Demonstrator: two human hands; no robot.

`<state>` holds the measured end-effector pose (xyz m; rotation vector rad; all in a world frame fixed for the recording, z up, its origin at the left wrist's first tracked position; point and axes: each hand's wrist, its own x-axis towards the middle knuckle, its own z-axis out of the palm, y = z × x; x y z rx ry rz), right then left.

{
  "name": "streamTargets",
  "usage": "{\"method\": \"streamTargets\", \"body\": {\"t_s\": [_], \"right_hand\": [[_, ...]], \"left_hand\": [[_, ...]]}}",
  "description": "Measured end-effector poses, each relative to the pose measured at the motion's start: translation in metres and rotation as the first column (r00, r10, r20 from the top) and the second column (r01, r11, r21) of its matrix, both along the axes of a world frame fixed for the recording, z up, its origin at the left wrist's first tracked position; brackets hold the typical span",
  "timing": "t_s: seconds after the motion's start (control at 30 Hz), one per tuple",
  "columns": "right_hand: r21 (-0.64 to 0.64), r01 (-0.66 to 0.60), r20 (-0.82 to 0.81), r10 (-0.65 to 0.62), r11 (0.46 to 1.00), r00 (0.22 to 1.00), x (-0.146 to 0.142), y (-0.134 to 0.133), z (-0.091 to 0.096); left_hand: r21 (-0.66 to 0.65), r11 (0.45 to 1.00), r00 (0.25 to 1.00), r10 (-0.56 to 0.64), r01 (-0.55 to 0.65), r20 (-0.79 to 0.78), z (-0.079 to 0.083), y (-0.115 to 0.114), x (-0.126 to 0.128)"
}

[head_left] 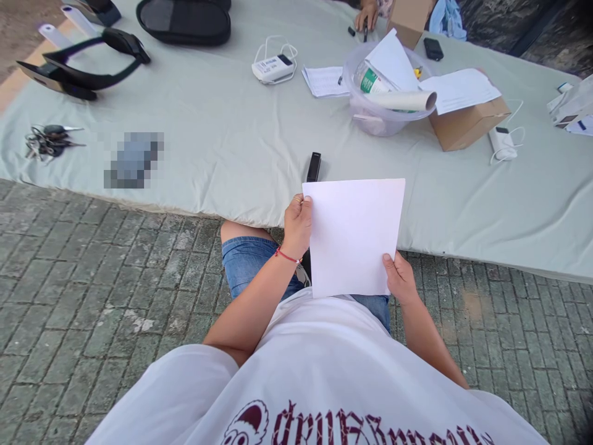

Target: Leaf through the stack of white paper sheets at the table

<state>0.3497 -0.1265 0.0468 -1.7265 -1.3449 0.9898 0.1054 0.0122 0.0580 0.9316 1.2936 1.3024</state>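
A blank white sheet of paper (pixel 354 238) is held up over my lap, at the front edge of the cloth-covered table. My left hand (pixel 298 225) pinches its left side near the upper corner, thumb on top. Lower down on the opposite side, my right hand (pixel 399 276) grips the sheet's edge, its thumb also on top and the other fingers mostly behind. Just beyond the paper's upper left corner lies a black stapler-like object (pixel 314 167), its near end covered by the sheet.
On the green tablecloth (pixel 241 142) are keys (pixel 50 141), a black headset (pixel 92 65), a black case (pixel 184 21) and a white corded device (pixel 274 68). A plastic tub (pixel 377 123) with papers stands beside a cardboard box (pixel 467 127). Another person's hand (pixel 367 15) rests at the far edge.
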Motion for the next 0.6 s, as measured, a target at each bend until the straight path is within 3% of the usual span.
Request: {"method": "streamTargets", "body": {"t_s": [0.13, 0.3, 0.6], "right_hand": [[-0.001, -0.001, -0.017, 0.001, 1.0, 1.0, -0.0016, -0.0003, 0.0006], [-0.012, 0.021, -0.043, -0.021, 1.0, 0.999, -0.0023, -0.0008, 0.0001], [-0.022, 0.041, -0.138, -0.044, 0.999, 0.989, -0.0024, -0.0005, -0.0047]], "left_hand": [[0.033, 0.99, 0.982, 0.14, -0.137, -0.124, -0.0037, 0.0013, 0.0015], [0.097, 0.986, 0.95, 0.157, -0.136, -0.27, -0.0014, 0.0011, -0.0002], [0.102, 0.986, 0.957, 0.151, -0.129, -0.248, -0.0029, 0.0018, 0.0003]]}}
